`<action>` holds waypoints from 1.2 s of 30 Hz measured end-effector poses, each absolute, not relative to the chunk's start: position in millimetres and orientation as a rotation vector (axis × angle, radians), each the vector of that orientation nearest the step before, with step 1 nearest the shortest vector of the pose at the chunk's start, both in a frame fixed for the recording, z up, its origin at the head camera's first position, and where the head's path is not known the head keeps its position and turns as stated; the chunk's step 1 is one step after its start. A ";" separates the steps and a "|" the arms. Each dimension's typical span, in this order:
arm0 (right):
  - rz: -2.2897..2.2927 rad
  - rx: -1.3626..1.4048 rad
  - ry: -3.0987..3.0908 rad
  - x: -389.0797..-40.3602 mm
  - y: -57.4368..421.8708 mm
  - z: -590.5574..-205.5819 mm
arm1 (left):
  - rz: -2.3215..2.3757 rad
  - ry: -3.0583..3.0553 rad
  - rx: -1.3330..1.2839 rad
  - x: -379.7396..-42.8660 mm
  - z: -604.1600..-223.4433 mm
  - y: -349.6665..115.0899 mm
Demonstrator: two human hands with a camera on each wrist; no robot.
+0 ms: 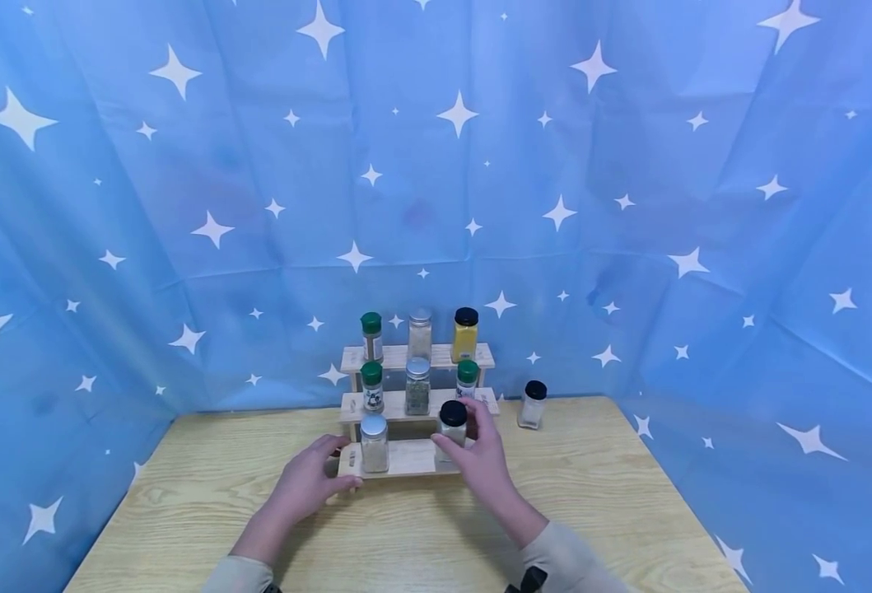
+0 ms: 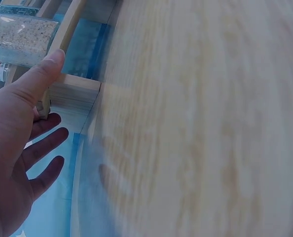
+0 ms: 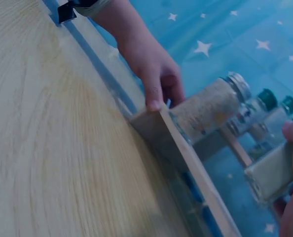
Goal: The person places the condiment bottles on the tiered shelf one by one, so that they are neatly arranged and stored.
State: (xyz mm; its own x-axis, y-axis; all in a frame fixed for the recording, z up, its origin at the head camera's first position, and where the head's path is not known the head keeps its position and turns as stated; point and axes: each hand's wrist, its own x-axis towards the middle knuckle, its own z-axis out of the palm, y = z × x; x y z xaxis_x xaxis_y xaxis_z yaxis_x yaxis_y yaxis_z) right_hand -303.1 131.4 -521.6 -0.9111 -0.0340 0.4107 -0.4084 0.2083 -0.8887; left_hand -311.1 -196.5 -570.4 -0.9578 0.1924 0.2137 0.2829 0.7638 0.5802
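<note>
A three-step wooden spice rack (image 1: pixel 412 468) stands at the back of the table. My left hand (image 1: pixel 310 478) grips the left end of its lowest shelf, thumb on the front edge and index finger behind; the other fingers (image 2: pixel 45 143) spread loosely. Between thumb and fingers, my right hand (image 1: pixel 483 457) holds a black-capped spice jar (image 1: pixel 451 428) with pale contents, over the right part of that shelf. In the right wrist view, a gap shows between this jar's base (image 3: pixel 257 190) and the shelf edge. A silver-capped jar (image 1: pixel 374 449) stands on the lowest shelf near my left hand.
The middle shelf bears two green-capped jars (image 1: pixel 372 391) and a silver-capped jar (image 1: pixel 417 391). On the top shelf are green-capped, silver-capped and yellow-filled jars (image 1: pixel 465 339). Another black-capped jar (image 1: pixel 531 408) stands on the table right of the rack. A star-patterned curtain (image 1: pixel 436 206) hangs behind.
</note>
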 end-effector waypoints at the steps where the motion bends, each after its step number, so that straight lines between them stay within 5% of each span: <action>1: 1.760 0.420 -2.193 -303.0 127.8 -522.4 | -0.962 -2.814 -0.380 -311.0 -570.4 -196.2; 20: 1.710 0.427 -2.255 -308.6 84.7 -547.4 | -0.964 -2.793 -0.382 -311.5 -571.8 -196.3; 36: 1.745 0.372 -2.245 -298.7 113.4 -540.3 | -0.970 -2.786 -0.399 -311.0 -571.5 -196.9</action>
